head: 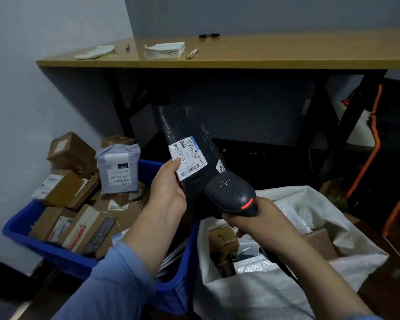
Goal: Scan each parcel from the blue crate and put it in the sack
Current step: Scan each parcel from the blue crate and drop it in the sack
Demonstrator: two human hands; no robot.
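My left hand [169, 185] grips a long black plastic parcel [185, 128] upright, thumb on its white barcode label [187, 158]. My right hand [245, 221] holds a black handheld scanner [231, 192] with a lit red strip, its head close against the parcel's lower right, below the label. The blue crate [23, 234] at the lower left is heaped with cardboard boxes and a grey mailer bag [118, 169]. At the lower right, the white woven sack [293, 294] stands open with boxes and plastic bags inside.
A wooden table [240, 56] spans the back, carrying paper stacks [164, 50] and small items. Its black frame and dark space lie behind the parcel. An orange and black object [376, 144] stands at the right. A grey wall is on the left.
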